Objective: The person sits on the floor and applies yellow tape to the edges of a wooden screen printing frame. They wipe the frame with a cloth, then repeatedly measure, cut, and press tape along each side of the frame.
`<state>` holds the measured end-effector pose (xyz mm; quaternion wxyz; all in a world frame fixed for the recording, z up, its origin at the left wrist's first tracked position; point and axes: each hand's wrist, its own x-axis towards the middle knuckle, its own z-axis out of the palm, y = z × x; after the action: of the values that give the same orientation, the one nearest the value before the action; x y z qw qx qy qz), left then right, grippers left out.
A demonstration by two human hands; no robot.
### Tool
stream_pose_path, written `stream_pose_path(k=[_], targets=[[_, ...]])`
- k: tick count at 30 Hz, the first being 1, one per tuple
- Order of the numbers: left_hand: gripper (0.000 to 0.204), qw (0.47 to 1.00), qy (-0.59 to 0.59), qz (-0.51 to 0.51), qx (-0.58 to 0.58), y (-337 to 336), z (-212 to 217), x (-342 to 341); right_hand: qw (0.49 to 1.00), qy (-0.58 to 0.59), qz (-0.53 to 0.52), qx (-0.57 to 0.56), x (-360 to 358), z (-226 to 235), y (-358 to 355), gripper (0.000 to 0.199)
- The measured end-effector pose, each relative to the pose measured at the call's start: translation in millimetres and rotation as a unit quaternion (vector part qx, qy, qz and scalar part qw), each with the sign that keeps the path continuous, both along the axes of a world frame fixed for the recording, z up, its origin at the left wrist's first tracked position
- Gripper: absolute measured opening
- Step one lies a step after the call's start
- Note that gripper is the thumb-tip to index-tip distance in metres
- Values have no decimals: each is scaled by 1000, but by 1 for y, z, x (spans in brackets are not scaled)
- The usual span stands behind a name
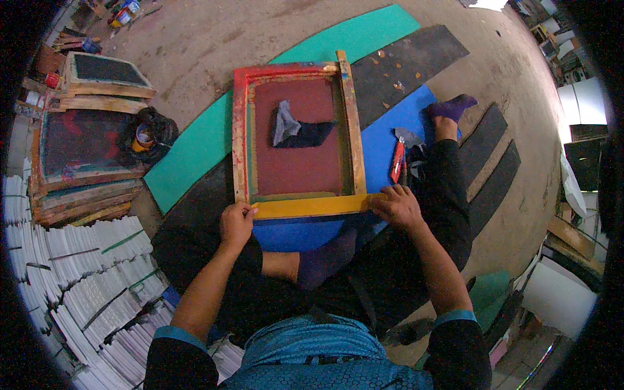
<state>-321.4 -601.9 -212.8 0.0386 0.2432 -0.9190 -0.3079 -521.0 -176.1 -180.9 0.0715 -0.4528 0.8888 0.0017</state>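
Note:
A wooden screen-printing frame (pixel 356 146) with red paint on its left and far sides lies on the mats in front of me. Its mesh (pixel 296 175) is dark red, and a crumpled grey and black cloth (pixel 305 132) rests on it. A strip of yellow tape (pixel 312 207) stretches along the near side of the frame. My left hand (pixel 236 224) pinches the tape's left end near the frame's corner. At the other end, my right hand (pixel 398 207) has its fingers closed on the tape. A red-handled utility knife (pixel 397 161) lies just beyond my right hand.
Green (pixel 351 32), black (pixel 416 68) and blue (pixel 383 140) mats cover the floor. Stacked screen frames (pixel 91 156) and a black bag with a small pot (pixel 144 138) stand at left. Tied paper bundles (pixel 104 273) sit nearer. A scraper (pixel 407 136) lies by the knife.

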Motion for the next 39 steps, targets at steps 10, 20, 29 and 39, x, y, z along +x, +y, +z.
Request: stream_pose_path(k=[10, 20, 29, 39], targets=[[21, 1000, 16, 1, 18, -3, -12, 1, 1000, -5, -2, 14, 56, -24, -40, 84], [25, 1000, -14, -5, 16, -3, -2, -2, 948, -73, -305, -47, -36, -13, -37, 45], [24, 999, 4, -2, 41, -7, -3, -1, 879, -68, -471, 7, -89, -24, -42, 37], [24, 999, 18, -2, 43, -7, -8, -1, 858, -61, -461, -216, -62, -3, -11, 27]])
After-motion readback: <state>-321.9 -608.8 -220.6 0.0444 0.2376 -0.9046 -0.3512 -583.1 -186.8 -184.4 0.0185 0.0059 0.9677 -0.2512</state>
